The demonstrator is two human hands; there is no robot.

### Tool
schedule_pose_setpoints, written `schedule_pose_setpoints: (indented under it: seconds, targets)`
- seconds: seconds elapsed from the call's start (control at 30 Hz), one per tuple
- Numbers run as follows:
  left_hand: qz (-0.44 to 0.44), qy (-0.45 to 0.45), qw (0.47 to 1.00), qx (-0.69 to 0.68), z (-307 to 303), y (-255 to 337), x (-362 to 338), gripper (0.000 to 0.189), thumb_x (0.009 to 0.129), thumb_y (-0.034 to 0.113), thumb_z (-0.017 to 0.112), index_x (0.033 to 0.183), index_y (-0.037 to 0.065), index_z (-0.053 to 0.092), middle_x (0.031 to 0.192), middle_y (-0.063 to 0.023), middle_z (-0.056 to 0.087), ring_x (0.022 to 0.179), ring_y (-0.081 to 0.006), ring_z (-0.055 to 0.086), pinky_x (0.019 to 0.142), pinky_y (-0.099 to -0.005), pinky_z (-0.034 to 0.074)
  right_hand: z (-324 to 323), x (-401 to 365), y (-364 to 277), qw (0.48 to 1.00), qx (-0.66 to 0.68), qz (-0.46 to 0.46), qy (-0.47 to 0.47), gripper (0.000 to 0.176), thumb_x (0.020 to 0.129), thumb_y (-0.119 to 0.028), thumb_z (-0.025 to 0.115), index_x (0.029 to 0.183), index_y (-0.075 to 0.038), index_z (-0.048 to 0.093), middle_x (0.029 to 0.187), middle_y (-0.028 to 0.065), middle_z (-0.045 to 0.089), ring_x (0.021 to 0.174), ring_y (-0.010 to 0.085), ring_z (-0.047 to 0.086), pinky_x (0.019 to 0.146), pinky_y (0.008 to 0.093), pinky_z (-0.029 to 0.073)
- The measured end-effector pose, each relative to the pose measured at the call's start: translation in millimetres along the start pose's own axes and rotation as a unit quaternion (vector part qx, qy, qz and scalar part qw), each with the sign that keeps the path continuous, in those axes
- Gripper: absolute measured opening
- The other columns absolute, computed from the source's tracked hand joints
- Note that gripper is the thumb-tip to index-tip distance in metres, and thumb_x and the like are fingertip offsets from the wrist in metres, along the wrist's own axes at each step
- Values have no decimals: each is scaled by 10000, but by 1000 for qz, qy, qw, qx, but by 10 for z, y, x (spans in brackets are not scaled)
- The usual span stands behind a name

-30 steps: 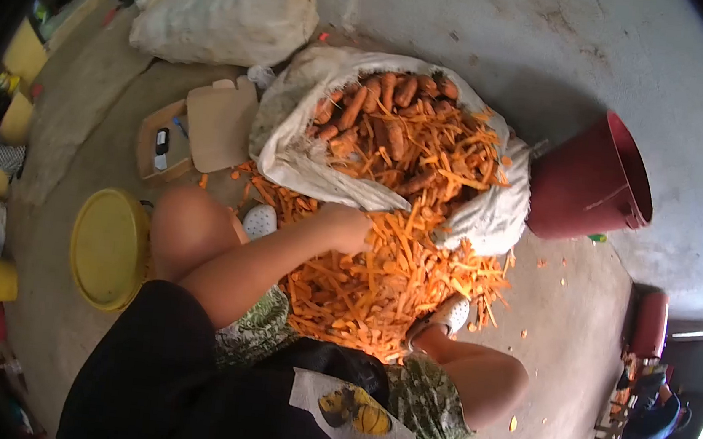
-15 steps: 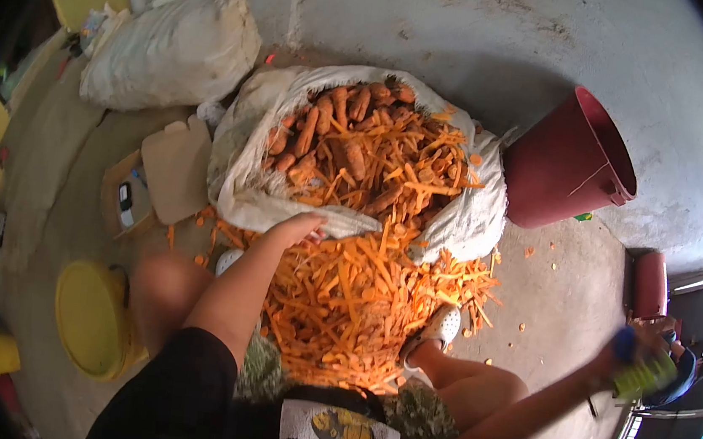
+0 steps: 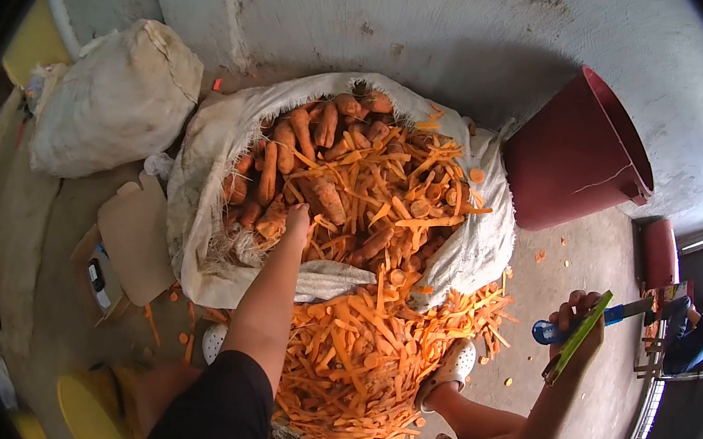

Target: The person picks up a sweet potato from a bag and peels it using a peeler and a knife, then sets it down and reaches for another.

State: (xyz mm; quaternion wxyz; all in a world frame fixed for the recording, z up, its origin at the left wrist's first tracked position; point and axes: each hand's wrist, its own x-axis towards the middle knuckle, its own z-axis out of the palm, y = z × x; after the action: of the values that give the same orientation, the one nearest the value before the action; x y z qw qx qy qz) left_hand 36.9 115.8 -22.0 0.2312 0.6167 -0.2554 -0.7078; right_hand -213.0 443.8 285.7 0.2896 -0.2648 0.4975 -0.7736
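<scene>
My left hand (image 3: 299,217) reaches into the open white sack (image 3: 205,248), at the whole carrots (image 3: 269,169) on its left side. Its fingers are mostly hidden, so its grip cannot be made out. Orange peel strips (image 3: 425,163) lie over the sack's right part. A large heap of peelings (image 3: 346,363) covers the floor between my feet. At the right, my right hand (image 3: 573,313) is closed round a blue-handled knife (image 3: 550,333) and a green peeler (image 3: 579,339), held away from the sack.
A dark red bin (image 3: 569,156) stands right of the sack by the wall. A full white sack (image 3: 117,100), an open cardboard box (image 3: 142,237) and a yellow bucket (image 3: 91,415) are at the left. A person's blue shoe (image 3: 689,341) shows far right.
My left hand has moved from the sack's front edge up into the carrots. My right hand has shifted left and up with the tools, now sharper. The view has shifted.
</scene>
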Motion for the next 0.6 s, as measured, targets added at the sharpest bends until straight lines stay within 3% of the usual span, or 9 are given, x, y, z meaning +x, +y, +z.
schedule_pose_setpoints:
  seconds: [0.13, 0.23, 0.27, 0.43, 0.6]
  targets:
    - [-12, 52, 997, 46, 198, -11, 371, 391, 911, 199, 332, 1283, 84, 298, 1337, -129, 270, 1196, -316, 310, 970, -419, 325, -62, 85, 188, 998, -49, 27, -19, 263, 871, -324, 427, 804, -70, 411, 777, 111, 502, 472, 145, 497, 509, 299, 518]
    - [-52, 85, 994, -42, 201, -34, 645, 406, 910, 204, 323, 1288, 61, 288, 1336, -130, 271, 1207, -312, 293, 983, -420, 303, 17, 100, 220, 995, -80, 50, 26, 269, 875, -334, 423, 793, -78, 411, 766, 99, 504, 478, 141, 498, 504, 289, 506]
    - [-59, 49, 995, -58, 163, -46, 673, 497, 915, 296, 316, 1334, 59, 190, 1386, -117, 173, 1255, -279, 217, 1015, -423, 230, 33, 97, 231, 995, -81, 50, 29, 269, 875, -334, 423, 793, -78, 411, 766, 99, 504, 478, 141, 498, 504, 289, 506]
    - [-66, 21, 997, -30, 180, -83, 776, 541, 907, 330, 333, 1340, 53, 162, 1388, -125, 160, 1257, -281, 213, 1018, -429, 225, 100, 89, 278, 985, -138, 81, 60, 250, 878, -321, 420, 784, -91, 395, 736, 69, 494, 468, 124, 466, 488, 281, 463]
    - [-76, 89, 993, -2, 292, -2, 722, 590, 897, 338, 356, 1346, 47, 107, 1391, -130, 138, 1254, -286, 216, 1022, -434, 220, 260, 75, 328, 967, -215, 110, 79, 302, 879, -381, 395, 791, -92, 409, 730, 50, 492, 485, 111, 461, 514, 267, 443]
